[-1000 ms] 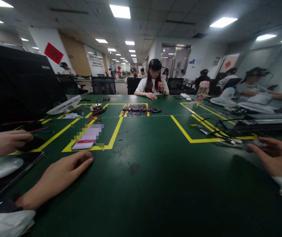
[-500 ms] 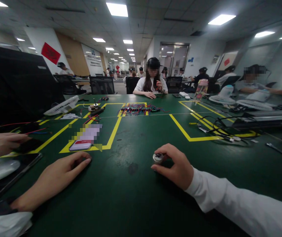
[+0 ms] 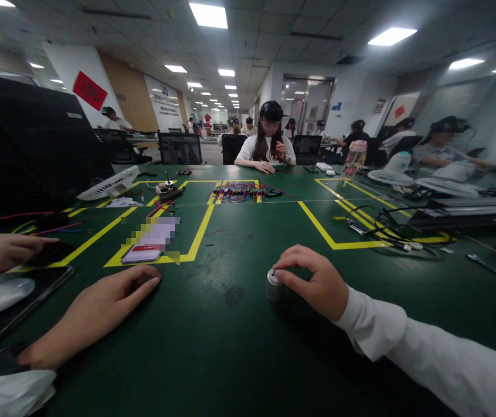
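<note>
Right hand [image 3: 315,284], ours: narrow pinch at top of grey cylinder [image 3: 274,291], upright on tabletop [image 3: 213,347]; cylinder, we judge, stiff, fairly weighty, best gripped round sides.

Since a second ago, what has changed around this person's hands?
The right hand moved inward from the right, bringing a small metal cylinder, now upright with fingertips at its top; whether they still grip is unclear. The left hand and the phone stayed put.

Both sleeves [image 3: 422,339] are white, the wristband [image 3: 3,360] dark.
</note>
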`<state>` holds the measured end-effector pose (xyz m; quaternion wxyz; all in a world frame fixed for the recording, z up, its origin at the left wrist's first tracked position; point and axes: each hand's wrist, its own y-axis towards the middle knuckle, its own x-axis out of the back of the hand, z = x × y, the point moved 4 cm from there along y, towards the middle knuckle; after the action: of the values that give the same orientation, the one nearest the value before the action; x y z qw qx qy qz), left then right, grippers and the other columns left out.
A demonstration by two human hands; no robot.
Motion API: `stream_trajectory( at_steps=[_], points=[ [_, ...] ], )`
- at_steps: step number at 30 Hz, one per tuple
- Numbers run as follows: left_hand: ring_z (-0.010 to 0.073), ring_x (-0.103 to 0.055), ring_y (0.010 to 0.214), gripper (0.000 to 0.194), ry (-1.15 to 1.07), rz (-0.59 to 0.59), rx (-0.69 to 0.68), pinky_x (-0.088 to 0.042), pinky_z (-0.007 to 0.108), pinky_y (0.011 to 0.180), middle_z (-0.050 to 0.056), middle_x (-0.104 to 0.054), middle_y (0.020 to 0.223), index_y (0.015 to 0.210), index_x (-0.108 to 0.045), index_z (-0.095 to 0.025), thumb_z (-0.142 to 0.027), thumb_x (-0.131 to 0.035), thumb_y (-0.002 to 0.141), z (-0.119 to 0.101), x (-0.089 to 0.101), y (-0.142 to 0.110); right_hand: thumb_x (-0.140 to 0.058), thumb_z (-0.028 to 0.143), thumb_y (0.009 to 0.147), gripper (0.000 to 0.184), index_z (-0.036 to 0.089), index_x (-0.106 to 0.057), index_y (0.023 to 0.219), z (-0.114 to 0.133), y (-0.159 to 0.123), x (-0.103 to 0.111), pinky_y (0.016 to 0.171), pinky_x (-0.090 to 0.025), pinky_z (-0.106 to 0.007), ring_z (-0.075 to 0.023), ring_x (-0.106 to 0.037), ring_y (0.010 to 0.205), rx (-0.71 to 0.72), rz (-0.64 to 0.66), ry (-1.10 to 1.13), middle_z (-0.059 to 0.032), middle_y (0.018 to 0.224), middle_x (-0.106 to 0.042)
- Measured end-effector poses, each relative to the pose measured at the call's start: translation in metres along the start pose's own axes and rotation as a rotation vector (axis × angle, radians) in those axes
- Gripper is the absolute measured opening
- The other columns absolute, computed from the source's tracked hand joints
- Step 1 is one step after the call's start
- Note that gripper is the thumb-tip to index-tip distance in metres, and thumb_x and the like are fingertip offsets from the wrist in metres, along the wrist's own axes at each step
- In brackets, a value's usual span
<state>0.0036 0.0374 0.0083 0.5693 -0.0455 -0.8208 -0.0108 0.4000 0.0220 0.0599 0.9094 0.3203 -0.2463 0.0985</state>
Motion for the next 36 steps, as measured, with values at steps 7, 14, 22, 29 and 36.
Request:
stream_trajectory(
  at_steps=[7,14,22,29,36],
  points=[
    [0.0273,-0.067,0.105,0.051,-0.006,-0.015,-0.023,-0.047,0.038,0.089,0.004,-0.071,0.121,0.114,-0.063,-0.029,-0.067,-0.039,0.090,-0.002,0.000,-0.001,-0.066,0.045,0.087,0.026,0.022,-0.075,0.094,-0.027,-0.007,0.017,0.077,-0.049,-0.028,-0.0144,-0.060,0.095,-0.182,-0.035,0.065,-0.0047,0.102,-0.063],
    [0.0274,-0.067,0.103,0.052,-0.004,-0.007,-0.003,-0.047,0.040,0.089,0.005,-0.071,0.120,0.117,-0.060,-0.028,-0.068,-0.039,0.090,0.002,-0.001,0.000,-0.068,0.042,0.086,0.014,0.035,-0.077,0.094,-0.043,-0.040,0.013,0.097,-0.039,-0.047,-0.0234,-0.052,0.111,-0.176,0.216,-0.326,-0.0028,0.118,-0.060],
    [0.0279,-0.067,0.105,0.052,-0.009,-0.002,-0.011,-0.049,0.040,0.089,0.005,-0.072,0.120,0.117,-0.062,-0.028,-0.066,-0.039,0.090,-0.002,0.001,-0.001,-0.054,0.046,0.090,0.038,0.020,-0.070,0.112,-0.044,-0.035,0.024,0.097,-0.044,-0.041,-0.0213,-0.056,0.108,-0.322,0.062,-0.064,-0.0087,0.117,-0.061],
    [0.0278,-0.070,0.098,0.051,-0.007,-0.025,0.001,-0.052,0.040,0.083,0.005,-0.074,0.115,0.114,-0.066,-0.029,-0.065,-0.042,0.089,-0.006,0.003,-0.001,-0.075,0.035,0.074,0.073,0.022,-0.050,0.141,-0.024,-0.028,-0.010,0.109,-0.035,-0.049,-0.0241,-0.051,0.120,-0.038,0.179,-0.175,-0.0099,0.126,-0.057],
    [0.0275,-0.067,0.106,0.052,-0.024,-0.010,-0.027,-0.049,0.039,0.090,0.005,-0.072,0.122,0.116,-0.063,-0.027,-0.066,-0.040,0.090,-0.005,0.003,-0.002,-0.072,0.041,0.082,0.047,0.015,-0.055,0.118,-0.036,-0.015,-0.011,0.096,-0.051,-0.037,-0.0172,-0.062,0.102,-0.200,0.065,0.112,-0.0094,0.112,-0.063]
  ],
)
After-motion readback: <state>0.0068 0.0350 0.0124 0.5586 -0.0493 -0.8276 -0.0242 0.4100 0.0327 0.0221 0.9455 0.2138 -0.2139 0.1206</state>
